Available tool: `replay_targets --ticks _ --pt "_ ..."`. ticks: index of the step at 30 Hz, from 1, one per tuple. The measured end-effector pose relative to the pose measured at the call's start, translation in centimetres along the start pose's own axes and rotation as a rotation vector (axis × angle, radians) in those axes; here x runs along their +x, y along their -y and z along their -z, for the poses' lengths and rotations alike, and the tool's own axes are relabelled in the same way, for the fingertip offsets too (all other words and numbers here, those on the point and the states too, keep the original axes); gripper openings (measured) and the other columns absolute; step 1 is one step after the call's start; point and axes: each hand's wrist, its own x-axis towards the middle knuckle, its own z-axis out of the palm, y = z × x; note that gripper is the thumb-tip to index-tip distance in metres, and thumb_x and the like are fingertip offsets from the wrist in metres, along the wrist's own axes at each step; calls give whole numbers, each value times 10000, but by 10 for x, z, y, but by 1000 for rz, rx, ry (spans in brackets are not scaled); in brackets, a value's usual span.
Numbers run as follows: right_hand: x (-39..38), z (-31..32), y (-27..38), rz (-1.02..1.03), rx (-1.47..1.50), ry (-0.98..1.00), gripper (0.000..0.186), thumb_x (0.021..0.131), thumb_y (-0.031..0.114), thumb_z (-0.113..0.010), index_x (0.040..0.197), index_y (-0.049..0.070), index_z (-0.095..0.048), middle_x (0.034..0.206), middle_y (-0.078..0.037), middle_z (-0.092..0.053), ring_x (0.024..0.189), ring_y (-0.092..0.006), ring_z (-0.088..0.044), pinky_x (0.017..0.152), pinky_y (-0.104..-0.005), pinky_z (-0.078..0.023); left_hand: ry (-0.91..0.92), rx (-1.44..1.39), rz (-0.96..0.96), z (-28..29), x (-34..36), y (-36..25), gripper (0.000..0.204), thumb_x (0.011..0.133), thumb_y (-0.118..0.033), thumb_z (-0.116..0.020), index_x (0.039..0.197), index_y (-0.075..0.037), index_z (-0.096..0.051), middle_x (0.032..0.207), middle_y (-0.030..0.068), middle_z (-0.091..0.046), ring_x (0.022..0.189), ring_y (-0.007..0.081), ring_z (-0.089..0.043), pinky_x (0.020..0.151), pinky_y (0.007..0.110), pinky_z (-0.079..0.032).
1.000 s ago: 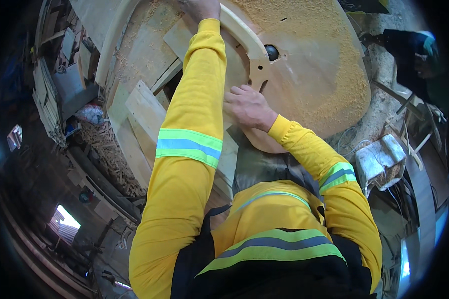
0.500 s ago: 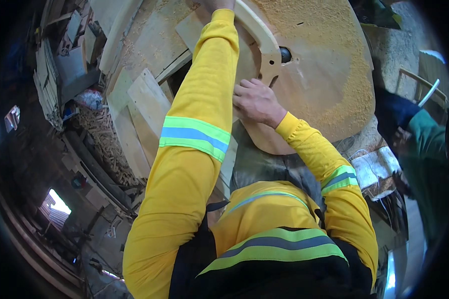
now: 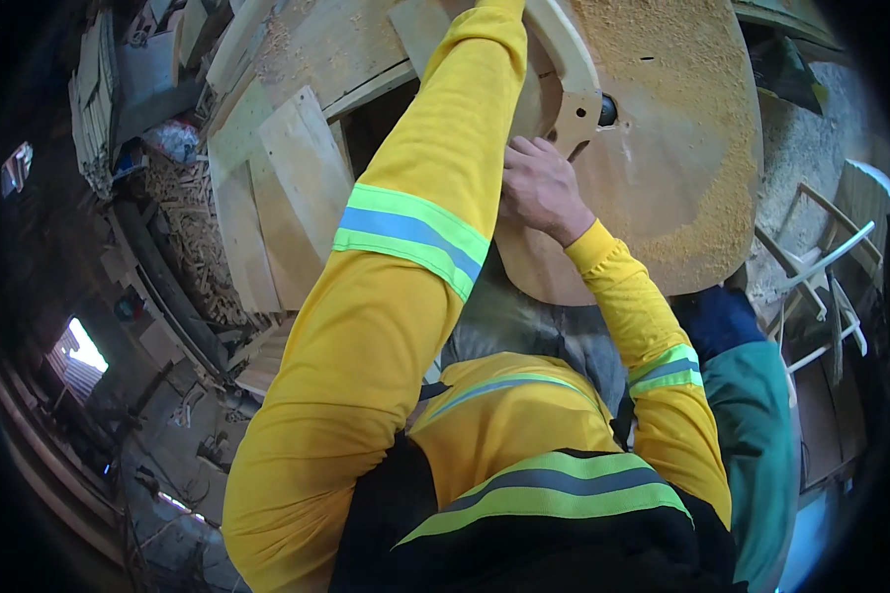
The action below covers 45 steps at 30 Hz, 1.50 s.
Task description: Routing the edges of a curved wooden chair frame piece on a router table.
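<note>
My left arm in a yellow sleeve stretches to the top edge, where only the cuff shows and the left hand is cut off. Close to the lower end of a curved pale wooden piece (image 3: 571, 49) is my right hand (image 3: 546, 190), its fingers curled in and partly hidden by the left sleeve; what they grip cannot be made out. That piece lies on a rounded wooden tabletop (image 3: 663, 188) strewn with sawdust, and its lower end has a round hole and a slot. Beside it, a dark round part (image 3: 608, 110) sits in a hole in the tabletop.
Flat boards (image 3: 302, 163) lie left of the tabletop, with a heap of wood offcuts (image 3: 190, 237) beyond. A person in a green garment (image 3: 756, 425) is close behind my right elbow. Wooden chair frames (image 3: 826, 257) stand at the right.
My view has shifted, so the tabletop and both arms sit further right. My left hand has slipped out past the top edge. The person in green has come closer to my right arm.
</note>
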Motion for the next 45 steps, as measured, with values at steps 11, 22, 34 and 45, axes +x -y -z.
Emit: replay_targets --ticks 11,22,34,45 --pt "-5 -83 52 -655 966 -368 339 861 302 -619 1122 91 -672 1044 -107 -649 1022 -325 -565 893 -459 -428 -66 6 -20 2 -34 -24 594 980 -432 -509 1289 70 -584 1205 261 -666 1077 367 -673 923 449 -526" --pt "-13 -74 65 -209 526 -176 304 896 223 -555 1161 112 -656 1140 -73 -638 1035 -249 -572 854 -365 -422 -134 58 -13 -7 -52 -18 600 984 -433 -498 1295 73 -580 1217 269 -657 1081 372 -670 930 451 -522" --pt "-8 -55 58 -88 232 -183 217 839 200 -597 1027 125 -676 995 -38 -622 890 -218 -564 771 -338 -413 -250 85 -5 -14 -62 -21 606 989 -435 -485 1301 77 -575 1230 278 -648 1086 378 -667 938 454 -517" --pt "11 -39 51 -186 458 -242 268 851 273 -623 1060 124 -700 964 -90 -716 825 -294 -666 709 -413 -496 -202 63 -94 9 -15 -15 636 993 -441 -472 1340 89 -528 1279 304 -609 1128 400 -640 971 462 -499"
